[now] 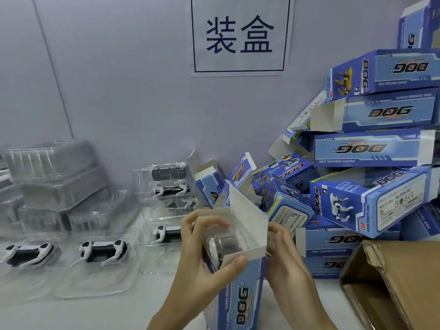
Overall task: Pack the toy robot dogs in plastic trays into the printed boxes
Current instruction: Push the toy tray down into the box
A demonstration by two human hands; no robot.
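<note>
Blue printed box (240, 291) stands upright at centre bottom, top end open, flaps (247, 210) up. A toy robot dog in its clear plastic tray (223, 244) sits partly down inside the open mouth; detail blurred. Left hand (202, 246) grips the box's left side near the top, thumb curled over the front edge, fingers curved over the left flap. Right hand (285, 256) is against the box's right wall, fingers mostly hidden behind it; cannot tell whether it grasps or just presses.

On the white table (95, 310) to the left: three trayed dogs in a row, far left (26, 253), middle (102, 251), one just beside the left hand (164, 234). Behind them a stack of trayed dogs (166, 182) and a pile of empty clear trays (54, 182). Right side: heap of blue DOG boxes (371, 148), many with open ends, leaning against the wall. Brown cardboard carton (392, 282) at lower right. Paper sign with two Chinese characters (240, 34) on the wall.
</note>
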